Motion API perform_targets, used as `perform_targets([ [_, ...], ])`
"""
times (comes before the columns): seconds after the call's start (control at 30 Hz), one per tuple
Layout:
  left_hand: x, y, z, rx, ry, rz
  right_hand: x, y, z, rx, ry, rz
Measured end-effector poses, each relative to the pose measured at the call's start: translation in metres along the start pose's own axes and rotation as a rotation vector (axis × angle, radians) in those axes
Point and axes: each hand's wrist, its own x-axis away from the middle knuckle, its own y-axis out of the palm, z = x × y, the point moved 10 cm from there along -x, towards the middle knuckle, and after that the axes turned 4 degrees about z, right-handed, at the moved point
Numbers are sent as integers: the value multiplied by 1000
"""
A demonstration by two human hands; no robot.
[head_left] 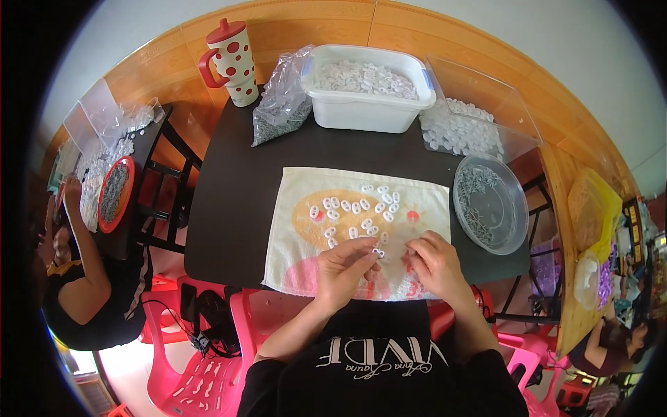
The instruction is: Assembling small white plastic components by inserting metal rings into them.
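Above the near half of the cloth (292,208), the left hand (342,272) has a closed grip: thumb and forefinger pinch a small white two-holed piece (379,253) at the fingertips. Over the cloth's near right portion, the right hand (438,265) is positioned with fingers bent; whether its grip is fully closed or contains a part cannot be determined. Loose white pieces (356,207) of similar form lie across the middle of the cloth, singly and in small clusters. The cloth lies flat on a dark table (229,201). Just beside the cloth's right edge is a round clear bowl (512,233) containing grey parts. Beyond the cloth's far edge stands a white tub (365,121) filled with white pieces; beyond its far right corner is a heap of white discs (462,131). Beyond the far left corner are a clear bag (281,115) of grey parts and, farther out, a spotted tumbler (234,64) with a red lid. Well left of the cloth, a red tray (128,201) carries more grey parts.
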Motion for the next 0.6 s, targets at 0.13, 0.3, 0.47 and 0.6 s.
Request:
perform_targets([
  [0.13,1,2,-1,-10,-14,-19,-4,-2,6,-97,-14,-50],
  [0.3,3,4,1,1,-11,-22,5,9,42,-783,446,56],
  [0.47,3,7,-1,-42,-28,-48,3,24,28,-873,479,8],
  [0.6,3,10,2,-63,-7,-91,-2,24,14,-998,472,94],
])
